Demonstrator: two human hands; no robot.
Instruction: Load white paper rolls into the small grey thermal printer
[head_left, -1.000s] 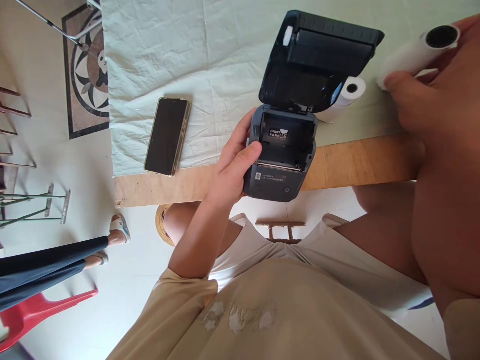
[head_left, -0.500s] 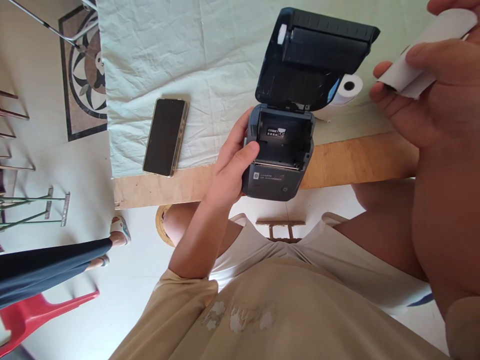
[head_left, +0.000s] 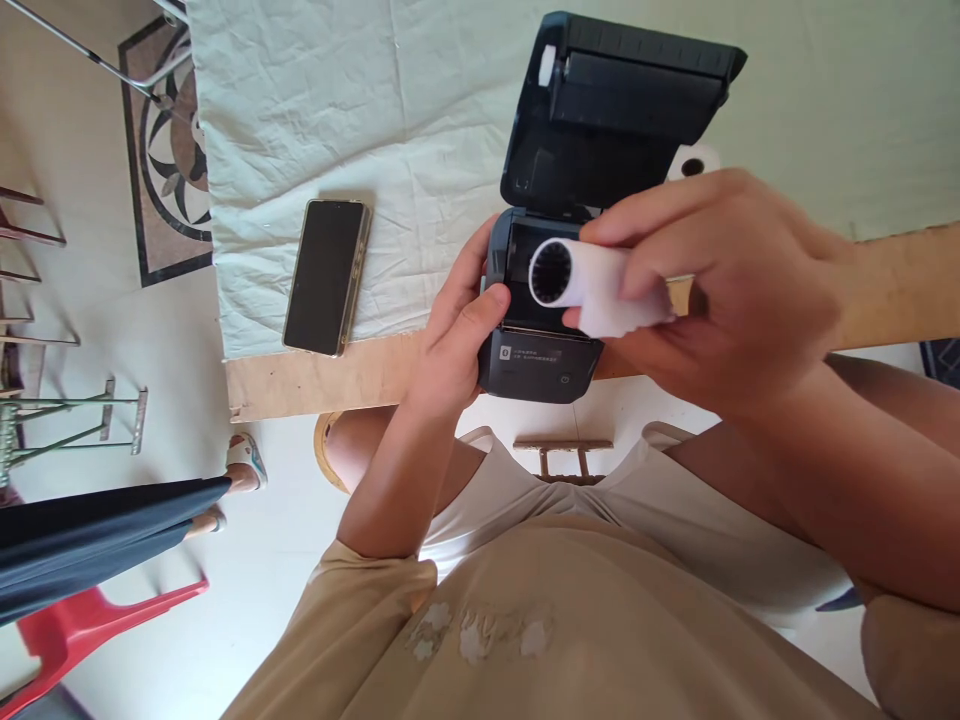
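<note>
My left hand (head_left: 466, 318) grips the left side of a dark portable label printer (head_left: 536, 365), thumb on its top face. The printer's lid (head_left: 600, 125) stands wide open, tilted back toward the far side. In my right hand (head_left: 739, 280) is a white paper roll (head_left: 600, 285), its dark hollow core facing left, with the loose paper end hanging toward me. That roll is over the open paper bay and hides most of it; whether it touches the bay I cannot tell. A second white paper roll (head_left: 701, 160) is behind my right hand, partly covered by it.
A smartphone (head_left: 326, 275) lies on the pale green cloth (head_left: 420, 150) left of the printer. The table's bare wooden edge (head_left: 322, 385) runs along the near side. On the left are a red chair (head_left: 82, 640) and another person's legs (head_left: 112, 530).
My right hand has come in from the far right with the paper roll and is now over the printer's bay. The left hand keeps its hold on the printer, which has barely moved.
</note>
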